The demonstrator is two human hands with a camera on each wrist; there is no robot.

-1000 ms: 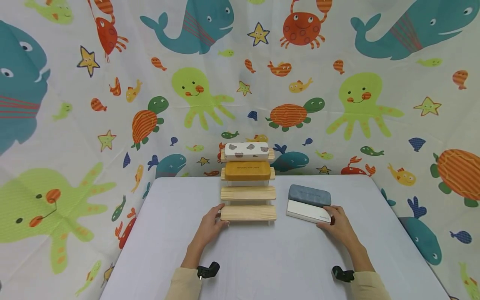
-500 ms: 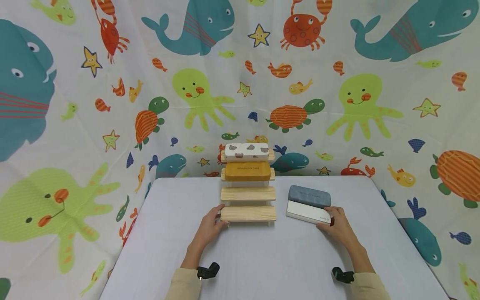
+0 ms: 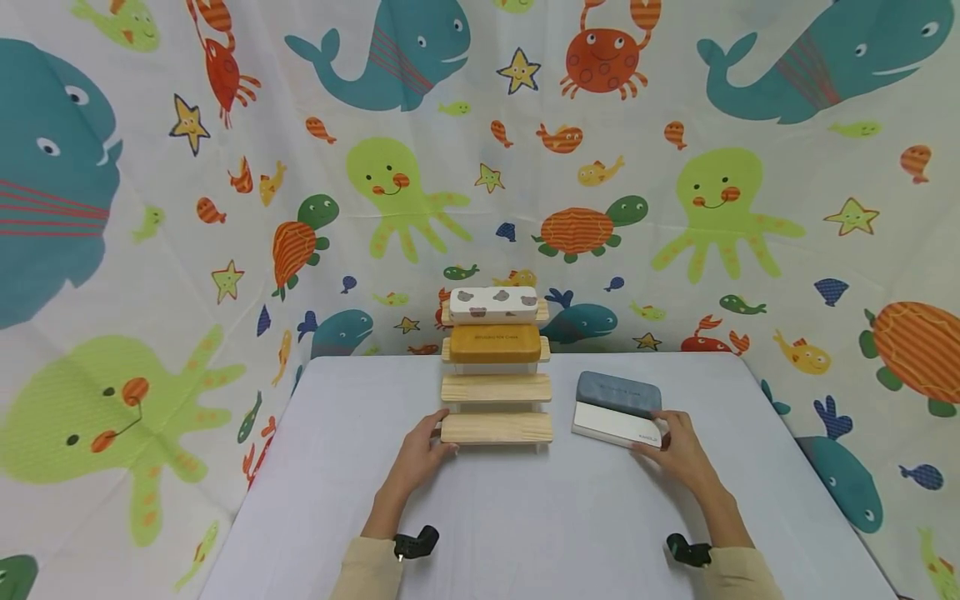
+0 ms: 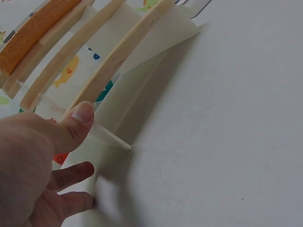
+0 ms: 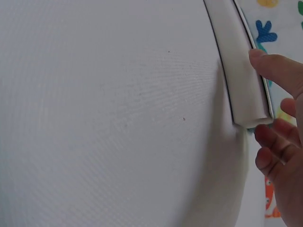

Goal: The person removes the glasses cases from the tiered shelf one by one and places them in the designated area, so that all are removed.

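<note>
A stepped display rack (image 3: 497, 427) with wooden slats on clear supports stands mid-table. My left hand (image 3: 417, 454) grips the left end of its lowest slat. In the left wrist view, the thumb (image 4: 81, 113) lies against that slat's end, with other fingers apart below. To the right lie a white glasses case (image 3: 615, 422) and, against its back edge, a grey-blue glasses case (image 3: 618, 392). My right hand (image 3: 681, 450) holds the white case's right end, thumb in front and index finger behind. The right wrist view shows its thumb (image 5: 259, 59) on the case.
On the rack's upper slats sit a mustard case (image 3: 495, 343) and a white case with brown patches (image 3: 493, 305). A white cloth covers the table (image 3: 540, 533). Behind and at both sides hangs a curtain (image 3: 517, 183) printed with sea animals.
My right index finger has shifted slightly along the white case's back edge. The head view has drifted a little. My left hand keeps its place on the rack, and the cases have not visibly moved.
</note>
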